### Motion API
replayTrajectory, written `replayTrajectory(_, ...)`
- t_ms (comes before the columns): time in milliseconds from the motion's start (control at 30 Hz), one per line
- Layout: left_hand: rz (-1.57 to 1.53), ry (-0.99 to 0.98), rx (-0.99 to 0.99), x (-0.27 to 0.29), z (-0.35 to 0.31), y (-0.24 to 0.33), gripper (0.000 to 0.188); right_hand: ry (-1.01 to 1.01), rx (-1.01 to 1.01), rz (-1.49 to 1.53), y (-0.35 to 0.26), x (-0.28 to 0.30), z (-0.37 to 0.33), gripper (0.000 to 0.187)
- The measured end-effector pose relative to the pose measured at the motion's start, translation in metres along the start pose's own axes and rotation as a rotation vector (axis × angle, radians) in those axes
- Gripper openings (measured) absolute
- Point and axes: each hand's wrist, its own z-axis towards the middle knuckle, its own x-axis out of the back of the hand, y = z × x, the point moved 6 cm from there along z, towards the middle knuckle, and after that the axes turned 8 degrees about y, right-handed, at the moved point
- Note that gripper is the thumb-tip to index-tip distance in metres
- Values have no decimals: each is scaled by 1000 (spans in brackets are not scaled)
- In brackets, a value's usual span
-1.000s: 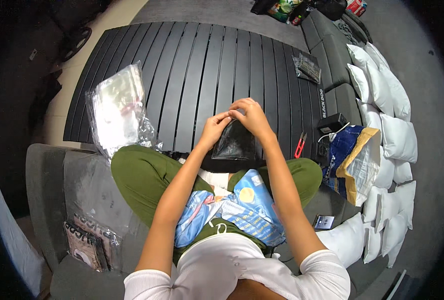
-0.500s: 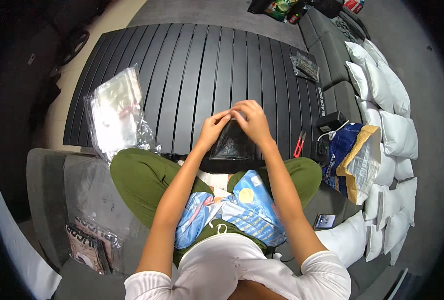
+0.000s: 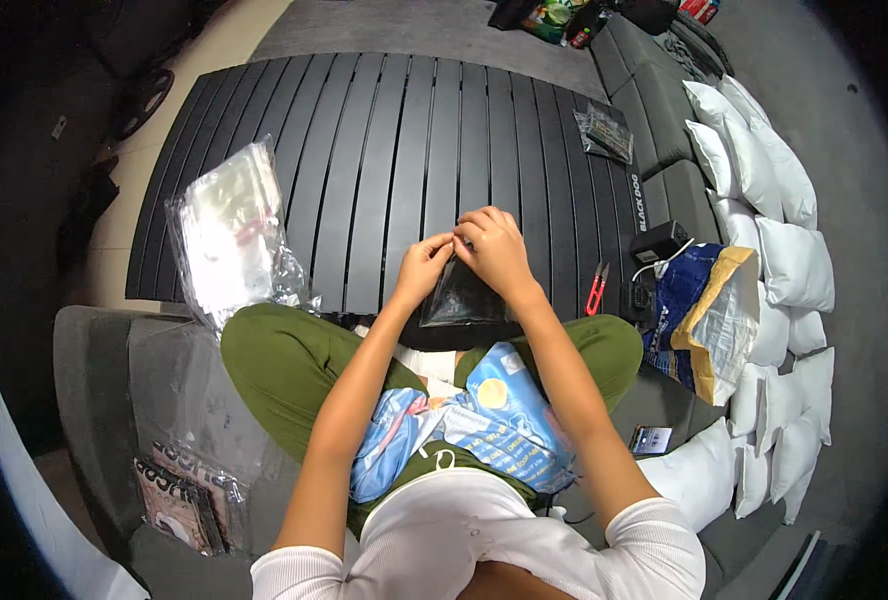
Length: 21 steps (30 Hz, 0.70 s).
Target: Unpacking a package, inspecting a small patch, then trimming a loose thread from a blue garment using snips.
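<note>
A clear plastic bag (image 3: 467, 303), dark inside or showing the dark table through it, lies at the table's near edge in front of me. My left hand (image 3: 424, 268) pinches its upper end with thumb and forefinger. My right hand (image 3: 494, 255) is closed on the same end, its fingertips against those of the left. The pinched part is mostly hidden by my fingers. To the right of the bag lie red-handled thread snips (image 3: 596, 292), apart from both hands.
A stack of clear plastic bags (image 3: 229, 225) lies on the slatted black table (image 3: 364, 180) at left. Small packaged items (image 3: 607, 135) lie far right. Beside the table are a black box (image 3: 661, 241), a blue-and-yellow sack (image 3: 699, 320) and several white pillows (image 3: 796, 265). Packaged goods (image 3: 189, 500) rest on the sofa.
My right hand has shifted slightly left and down, its fingers closing in against the left hand's fingertips. The bag remains at the table's near edge.
</note>
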Motion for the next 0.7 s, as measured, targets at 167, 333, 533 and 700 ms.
replayTrajectory(167,140,-44,-42,-4,-2,2,25,-23,113,-117,-3,-5,1,9)
replayTrajectory(333,52,-47,-7,-12,-5,13,25,39,-74,-32,14,-3,-6,8)
replayTrajectory(533,-63,-128,127,-10,-1,8,28,191,-593,336,71,-14,-27,8)
replayTrajectory(700,-216,-97,277,-7,7,12,31,260,-1018,549,150,-12,-56,13)
